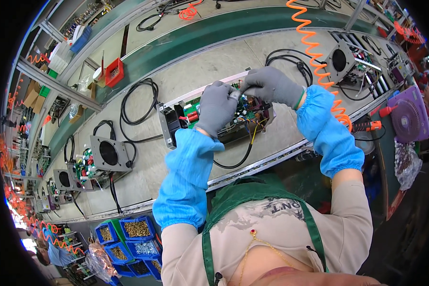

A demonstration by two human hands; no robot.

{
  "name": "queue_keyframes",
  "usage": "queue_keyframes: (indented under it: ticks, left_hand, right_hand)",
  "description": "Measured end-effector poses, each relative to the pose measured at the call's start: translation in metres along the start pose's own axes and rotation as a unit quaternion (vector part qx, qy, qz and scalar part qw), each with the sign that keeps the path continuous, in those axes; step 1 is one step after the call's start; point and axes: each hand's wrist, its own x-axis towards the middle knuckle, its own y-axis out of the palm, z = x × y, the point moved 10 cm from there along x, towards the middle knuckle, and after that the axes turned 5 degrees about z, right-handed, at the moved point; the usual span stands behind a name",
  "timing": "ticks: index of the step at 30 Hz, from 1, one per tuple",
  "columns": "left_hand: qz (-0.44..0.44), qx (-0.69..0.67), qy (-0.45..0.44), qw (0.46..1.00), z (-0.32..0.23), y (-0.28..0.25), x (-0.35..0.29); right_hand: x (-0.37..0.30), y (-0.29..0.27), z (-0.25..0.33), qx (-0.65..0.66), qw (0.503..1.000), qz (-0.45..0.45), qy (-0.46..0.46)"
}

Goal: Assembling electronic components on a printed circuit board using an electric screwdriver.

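An open metal-framed electronic unit [169, 125] lies lengthwise on the bench before me, with a fan at its left end. Inside it a green circuit board [191, 106], a red part and coloured wires [247, 122] show. My left hand [218, 107], in a grey glove, is over the middle of the board, its fingers bent and closed. My right hand [271, 86], gloved alike, reaches in from the right with thumb and fingers pinched together, close to the left fingertips. Whatever the fingertips hold is too small or covered to make out.
Similar units with fans [108, 153] stand along the bench at left, and another [341, 62] at right. Black cables [140, 107] lie coiled nearby. An orange spiral hose [314, 52] hangs at right, near an orange-black power tool [367, 126]. Blue bins of screws [137, 229] stand lower left.
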Motion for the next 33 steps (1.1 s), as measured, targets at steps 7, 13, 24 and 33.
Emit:
queue_keyframes:
  ticks: [7,13,24,33]
  left_hand:
    - [-0.238,0.022,0.110,0.965,-0.030,-0.089,-0.063]
    - [-0.384,0.040,-0.029,0.922,0.056,-0.129,-0.142]
    - [0.133,-0.423,-0.026,0.896,0.047,0.045,-0.152]
    - [0.217,-0.745,-0.141,0.615,0.011,0.134,-0.106]
  right_hand:
    - [0.007,0.007,-0.012,-0.240,0.962,0.047,0.122]
    - [0.021,0.024,-0.018,-0.222,0.971,0.000,0.092]
    - [0.024,0.035,0.000,-0.340,0.938,0.066,0.018]
    - [0.026,0.039,-0.008,-0.326,0.941,0.080,0.042]
